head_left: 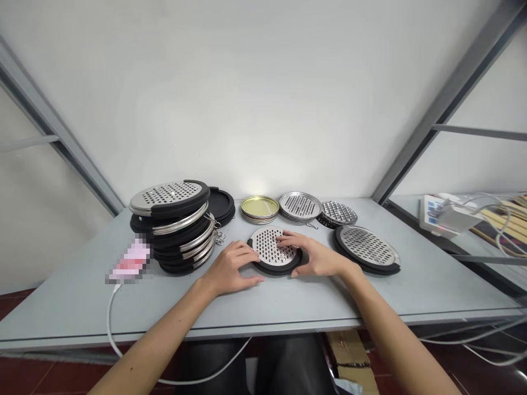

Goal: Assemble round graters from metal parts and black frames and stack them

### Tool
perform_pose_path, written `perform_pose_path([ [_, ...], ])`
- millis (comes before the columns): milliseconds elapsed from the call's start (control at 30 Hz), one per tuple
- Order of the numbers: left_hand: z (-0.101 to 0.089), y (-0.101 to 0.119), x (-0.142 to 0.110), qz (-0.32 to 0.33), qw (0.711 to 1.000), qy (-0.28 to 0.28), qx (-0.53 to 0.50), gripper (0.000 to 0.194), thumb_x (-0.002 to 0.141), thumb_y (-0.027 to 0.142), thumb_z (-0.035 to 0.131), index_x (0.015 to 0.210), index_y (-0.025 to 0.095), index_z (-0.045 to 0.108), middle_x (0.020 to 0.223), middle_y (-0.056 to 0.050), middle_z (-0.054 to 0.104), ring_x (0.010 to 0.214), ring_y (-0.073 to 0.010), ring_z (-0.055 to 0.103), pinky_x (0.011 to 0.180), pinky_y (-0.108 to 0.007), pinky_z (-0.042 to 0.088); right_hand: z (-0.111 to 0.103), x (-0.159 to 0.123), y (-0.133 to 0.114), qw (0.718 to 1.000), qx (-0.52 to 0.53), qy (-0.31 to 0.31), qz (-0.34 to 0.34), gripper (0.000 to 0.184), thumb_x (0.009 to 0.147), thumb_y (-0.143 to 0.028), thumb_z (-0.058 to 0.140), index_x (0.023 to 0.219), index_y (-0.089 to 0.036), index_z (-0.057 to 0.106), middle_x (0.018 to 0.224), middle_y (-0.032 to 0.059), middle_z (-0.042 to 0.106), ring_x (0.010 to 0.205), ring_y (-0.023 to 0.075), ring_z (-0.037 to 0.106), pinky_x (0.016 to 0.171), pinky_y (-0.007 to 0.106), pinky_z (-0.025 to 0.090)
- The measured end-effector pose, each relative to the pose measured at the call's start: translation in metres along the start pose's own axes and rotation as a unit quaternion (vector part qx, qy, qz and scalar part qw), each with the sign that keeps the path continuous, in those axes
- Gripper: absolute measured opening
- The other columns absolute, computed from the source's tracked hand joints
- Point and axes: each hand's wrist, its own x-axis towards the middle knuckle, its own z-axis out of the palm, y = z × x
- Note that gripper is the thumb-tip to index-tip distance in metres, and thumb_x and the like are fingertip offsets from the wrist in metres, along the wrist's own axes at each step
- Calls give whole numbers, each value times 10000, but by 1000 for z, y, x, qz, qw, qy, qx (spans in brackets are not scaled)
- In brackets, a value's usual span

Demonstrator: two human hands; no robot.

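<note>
A round perforated steel disc in a black rim [272, 248] lies flat on the grey table [288, 302] in front of me. My left hand [233, 269] grips its left edge with curled fingers. My right hand [310, 255] rests on its right side, fingers spread over the perforated top and thumb at the rim. Both hands press on the same piece.
A tall stack of similar black-rimmed grater discs [175, 225] stands at the left. Behind lie a gold-coloured tin lid [259, 208], perforated steel plates [300, 206], a smaller grater disc [338, 213] and an assembled disc [366, 248] at the right. A white cable [111, 323] hangs off the front edge.
</note>
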Motion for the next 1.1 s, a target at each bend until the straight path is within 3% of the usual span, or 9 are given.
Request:
perform_pose_path([
  [100, -2, 2, -1, 19, 999, -4, -50, 287, 785, 396, 713, 993, 198, 699, 1027, -103, 727, 999, -261, 634, 897, -438, 514, -10, -6, 6, 999, -2, 11, 31, 547, 714, -250, 723, 1249, -245, 610, 1413, 95, 517, 1413, 344, 301, 1134, 601, 260],
  [200, 0, 0, -4, 23, 996, 38, -76, 172, 841, 321, 661, 951, 196, 704, 1065, -98, 725, 997, -233, 661, 901, -402, 531, -16, -10, 13, 999, -19, 26, 40, 556, 715, -149, 616, 1263, -245, 598, 1408, 76, 524, 1395, 333, 341, 1132, 594, 274],
  [333, 5, -9, -6, -75, 986, 146, -25, 182, 914, 275, 540, 977, 207, 697, 1095, -78, 716, 1014, -216, 672, 930, -388, 536, -10, -5, 10, 994, -56, 87, 17, 472, 764, -225, 598, 1236, -236, 618, 1282, 86, 623, 1276, 331, 492, 1084, 554, 365],
  [433, 10, -13, -4, -137, 984, 110, 20, 300, 913, 295, 528, 1178, 192, 627, 1269, -103, 628, 1180, -247, 587, 1035, -437, 471, 8, 6, 0, 987, -89, 128, -22, 418, 806, -383, 634, 1190, -220, 640, 1203, 114, 656, 1178, 322, 565, 1027, 517, 425],
  [500, 12, -15, -3, -134, 989, 66, 20, 346, 923, 289, 508, 1244, 185, 588, 1343, -110, 572, 1246, -247, 537, 1074, -446, 435, 23, 13, -7, 986, -111, 109, -57, 587, 747, -518, 689, 1243, -217, 604, 1292, 135, 599, 1222, 333, 530, 1042, 513, 408],
  [600, 13, -14, -4, -123, 991, 51, 4, 321, 950, 258, 452, 1215, 180, 615, 1314, -105, 597, 1255, -228, 532, 1091, -435, 421, 38, 20, -13, 980, -166, 74, -83, 841, 654, -666, 703, 1337, -208, 524, 1417, 167, 487, 1315, 363, 434, 1079, 539, 350],
  [733, 9, -15, -5, -115, 992, 41, -21, 323, 948, 214, 434, 1197, 187, 639, 1288, -99, 619, 1253, -223, 535, 1088, -432, 418, 45, 20, -14, 973, -213, 56, -72, 809, 739, -638, 640, 1386, -186, 464, 1427, 172, 479, 1339, 356, 407, 1083, 537, 343],
  [900, 4, -15, -7, -104, 992, 40, -54, 319, 914, 192, 483, 1183, 222, 652, 1239, -71, 650, 1194, -227, 577, 1050, -412, 448, 56, 17, -23, 962, -261, 60, -59, 721, 792, -411, 601, 1430, -145, 397, 1443, 179, 455, 1368, 382, 353, 1120, 557, 276],
  [1100, 2, -15, -8, -131, 984, 34, -120, 335, 931, 236, 472, 1234, 205, 612, 1232, -81, 654, 1147, -238, 612, 1018, -397, 478, 76, 27, -42, 956, -274, 94, 35, 796, 767, -570, 632, 1381, -99, 446, 1429, 247, 445, 1337, 461, 355, 1083, 647, 268],
])
